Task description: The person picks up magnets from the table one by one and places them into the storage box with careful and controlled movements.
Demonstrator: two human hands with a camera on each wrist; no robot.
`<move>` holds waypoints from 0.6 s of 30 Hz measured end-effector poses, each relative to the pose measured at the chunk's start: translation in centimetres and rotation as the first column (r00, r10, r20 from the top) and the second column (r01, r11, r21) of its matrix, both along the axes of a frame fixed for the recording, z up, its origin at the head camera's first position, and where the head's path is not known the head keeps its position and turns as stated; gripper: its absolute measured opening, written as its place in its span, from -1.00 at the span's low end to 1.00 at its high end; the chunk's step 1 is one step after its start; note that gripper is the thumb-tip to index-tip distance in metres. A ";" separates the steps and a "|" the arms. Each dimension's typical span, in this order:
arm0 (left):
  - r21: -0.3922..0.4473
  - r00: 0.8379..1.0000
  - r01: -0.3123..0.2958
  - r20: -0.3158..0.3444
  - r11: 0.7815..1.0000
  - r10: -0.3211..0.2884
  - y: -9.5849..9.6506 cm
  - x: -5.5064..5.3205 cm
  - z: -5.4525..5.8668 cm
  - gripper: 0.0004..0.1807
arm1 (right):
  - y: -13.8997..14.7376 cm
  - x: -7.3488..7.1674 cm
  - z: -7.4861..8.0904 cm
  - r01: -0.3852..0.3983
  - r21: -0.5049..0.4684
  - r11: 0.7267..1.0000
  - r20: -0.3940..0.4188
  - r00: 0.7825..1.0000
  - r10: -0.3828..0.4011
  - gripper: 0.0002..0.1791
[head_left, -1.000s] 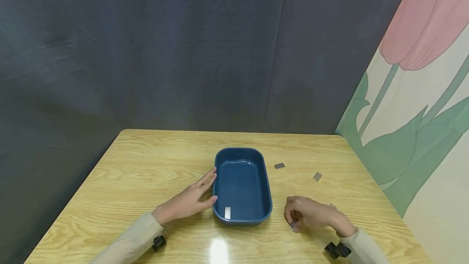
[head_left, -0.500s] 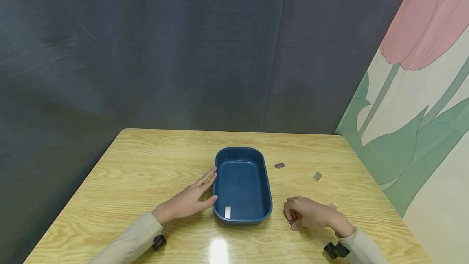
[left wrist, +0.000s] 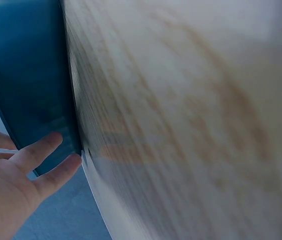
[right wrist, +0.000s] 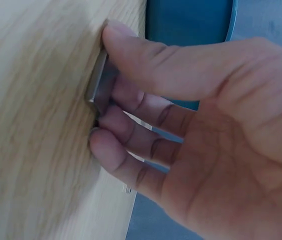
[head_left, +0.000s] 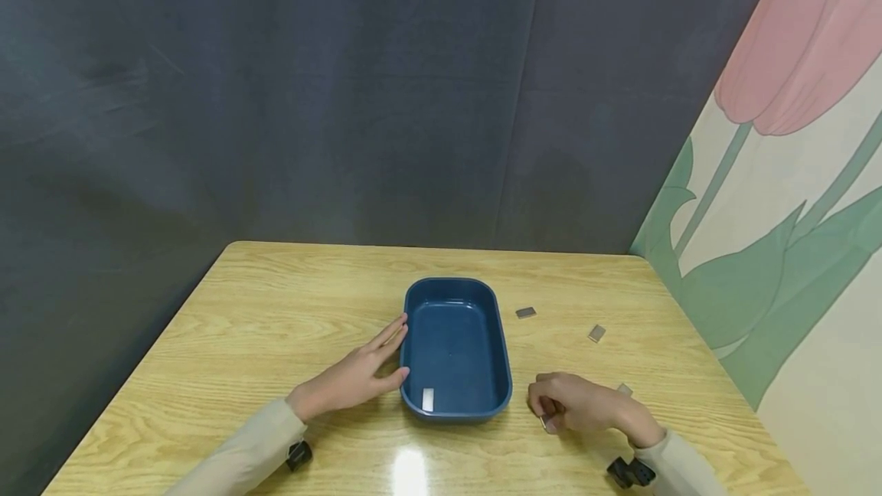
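Note:
In the head view my left hand [head_left: 354, 381] lies with straight, spread fingers against the left side of a dark blue rectangular tub [head_left: 451, 350]. The left wrist view has two fingertips [left wrist: 56, 138] on the outer wall of the tub [left wrist: 26, 65]. To the right of the tub, my right hand [head_left: 575, 402] is down at the tabletop with curled fingers. Its thumb and fingers pinch a small flat metal block [right wrist: 101, 82], tilted up at the table surface and partly hidden by the fingers. Inside the tub, a shiny metal block [head_left: 428, 399] lies at the near left corner.
More small metal blocks lie on the wooden table [head_left: 296, 289]: a darker one [head_left: 526, 312] right of the tub, another block [head_left: 596, 333] farther right, and a third block [head_left: 624, 389] behind the right wrist. A dark curtain [head_left: 358, 98] hangs behind the table; a painted wall [head_left: 820, 251] borders its right.
My right hand has shifted slightly left, and the block in its fingers has tipped up to show more of its edge. The left hand and the tub stay put.

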State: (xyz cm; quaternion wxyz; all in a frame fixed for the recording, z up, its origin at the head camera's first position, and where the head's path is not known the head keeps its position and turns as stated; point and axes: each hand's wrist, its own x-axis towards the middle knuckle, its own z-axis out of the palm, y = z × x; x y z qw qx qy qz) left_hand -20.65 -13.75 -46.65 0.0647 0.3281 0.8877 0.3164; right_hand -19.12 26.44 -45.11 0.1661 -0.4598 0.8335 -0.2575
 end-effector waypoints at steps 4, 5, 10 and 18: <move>0.001 1.000 0.000 -0.002 1.000 0.000 0.0 0.0 0.0 -0.19 | -0.1 0.1 0.0 0.040 0.007 0.999 0.013 0.999 -0.040 -0.70; -0.001 1.000 -0.002 0.000 1.000 0.002 0.0 0.0 0.0 -0.19 | -0.1 0.1 0.0 0.050 0.007 0.999 0.017 0.999 -0.050 -0.71; -0.003 1.000 -0.004 0.003 1.000 0.004 0.0 0.0 0.0 -0.19 | -0.2 0.0 0.1 0.074 0.026 0.997 0.043 0.996 -0.076 -0.72; -0.001 1.000 -0.005 0.015 1.000 0.005 0.1 0.1 0.1 -0.18 | -0.5 -0.1 0.4 0.045 0.031 0.999 0.045 0.998 -0.046 -0.72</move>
